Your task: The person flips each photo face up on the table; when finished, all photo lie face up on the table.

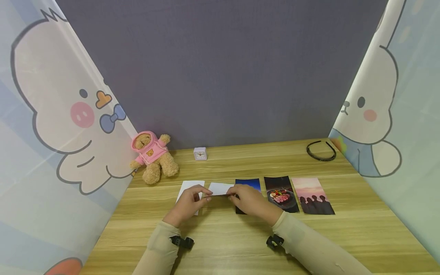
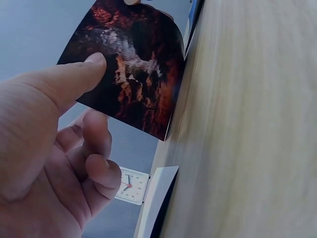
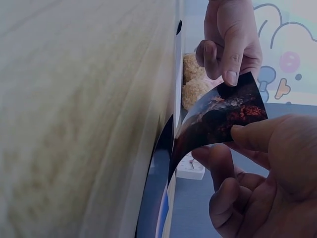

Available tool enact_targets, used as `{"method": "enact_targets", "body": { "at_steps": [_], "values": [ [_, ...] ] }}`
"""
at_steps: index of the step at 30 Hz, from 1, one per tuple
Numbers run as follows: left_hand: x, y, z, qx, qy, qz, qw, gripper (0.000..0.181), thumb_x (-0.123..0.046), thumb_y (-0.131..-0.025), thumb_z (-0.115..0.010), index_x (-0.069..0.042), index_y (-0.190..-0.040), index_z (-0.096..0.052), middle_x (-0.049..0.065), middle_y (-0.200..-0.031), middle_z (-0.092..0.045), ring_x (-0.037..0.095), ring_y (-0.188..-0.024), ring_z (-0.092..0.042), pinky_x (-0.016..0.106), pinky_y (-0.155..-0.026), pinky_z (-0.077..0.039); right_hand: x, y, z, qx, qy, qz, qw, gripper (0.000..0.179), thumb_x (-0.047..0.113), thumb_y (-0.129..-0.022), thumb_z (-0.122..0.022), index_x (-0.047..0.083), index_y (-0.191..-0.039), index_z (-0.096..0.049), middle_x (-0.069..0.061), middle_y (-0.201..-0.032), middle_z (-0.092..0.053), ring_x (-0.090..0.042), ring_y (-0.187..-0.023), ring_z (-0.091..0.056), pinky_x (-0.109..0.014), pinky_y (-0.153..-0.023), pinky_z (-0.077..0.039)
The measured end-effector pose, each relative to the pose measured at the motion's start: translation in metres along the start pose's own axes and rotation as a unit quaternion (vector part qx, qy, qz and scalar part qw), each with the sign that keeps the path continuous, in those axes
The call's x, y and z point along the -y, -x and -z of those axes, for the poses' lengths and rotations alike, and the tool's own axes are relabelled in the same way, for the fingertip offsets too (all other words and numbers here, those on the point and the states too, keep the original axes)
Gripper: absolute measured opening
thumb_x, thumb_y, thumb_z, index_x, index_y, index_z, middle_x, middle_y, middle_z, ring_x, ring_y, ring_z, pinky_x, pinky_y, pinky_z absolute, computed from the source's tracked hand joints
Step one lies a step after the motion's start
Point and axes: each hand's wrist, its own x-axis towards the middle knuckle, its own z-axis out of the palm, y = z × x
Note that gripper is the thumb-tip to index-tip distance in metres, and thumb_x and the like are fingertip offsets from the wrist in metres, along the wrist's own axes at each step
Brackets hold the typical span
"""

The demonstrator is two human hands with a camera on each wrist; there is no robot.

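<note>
Head view: before us, below centre, the left hand (image 1: 189, 202) and right hand (image 1: 251, 199) pinch a photo (image 1: 221, 188), pale back showing. Left wrist: its dark-red face, upper centre. Right wrist: it bends, right of centre; seemingly being positioned, it calls for an even grip.

Held photo (image 2: 136, 74) — subject too blurry

We can read no words, brands or numbers here. Small marks ring the face of the white clock (image 2: 134, 189) — too blurred, at this size, for us to make out.
</note>
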Motion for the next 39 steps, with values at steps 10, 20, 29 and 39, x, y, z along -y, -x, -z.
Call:
{"method": "enact_targets", "body": {
  "at_steps": [10, 20, 29, 39],
  "values": [
    [0.0013, -0.0001, 0.0, -0.015, -0.006, 0.003, 0.9999, 0.023, -0.01, -0.095, -0.079, -0.026, -0.111, -0.078, -0.002, -0.107, -0.072, 0.006, -0.052, -0.045, 0.025, -0.047, -0.042, 0.0007, -0.0005, 0.0046, -0.025, -0.014, 0.023, 0.9993, 0.014, 0.025, -0.106, -0.065, 0.022, -0.114, -0.076, 0.01, -0.109, -0.069, -0.004, -0.086, -0.063, -0.031, -0.072, -0.052],
    [0.0011, -0.0003, 0.0006, -0.038, -0.018, 0.019, 0.9989, 0.018, -0.01, -0.097, -0.078, -0.025, -0.107, -0.077, -0.009, -0.093, -0.066, 0.004, -0.049, -0.041, 0.024, -0.044, -0.039, 0.0014, -0.0011, 0.0077, -0.044, -0.027, 0.026, 0.9983, 0.014, 0.027, -0.107, -0.064, 0.021, -0.113, -0.075, 0.013, -0.102, -0.067, -0.001, -0.075, -0.058, -0.029, -0.067, -0.05],
    [0.0024, -0.0015, 0.0001, -0.065, -0.007, -0.013, 0.9977, 0.014, -0.006, -0.096, -0.077, -0.018, -0.104, -0.079, -0.004, -0.094, -0.069, 0.003, -0.05, -0.04, 0.024, -0.045, -0.039, 0.0021, -0.0016, 0.0079, -0.057, -0.04, 0.016, 0.9975, 0.014, 0.029, -0.107, -0.065, 0.023, -0.115, -0.075, 0.014, -0.101, -0.067, -0.003, -0.061, -0.051, -0.028, -0.057, -0.046],
    [0.0022, -0.0021, 0.0012, -0.085, 0.008, -0.019, 0.9962, 0.007, -0.009, -0.098, -0.076, -0.012, -0.103, -0.079, -0.005, -0.095, -0.07, 0.004, -0.05, -0.039, 0.024, -0.046, -0.038, 0.0015, -0.0016, 0.0071, -0.062, -0.044, 0.011, 0.9971, 0.016, 0.026, -0.105, -0.067, 0.024, -0.119, -0.074, 0.011, -0.111, -0.069, -0.003, -0.061, -0.05, -0.027, -0.055, -0.047]
  ]
}}
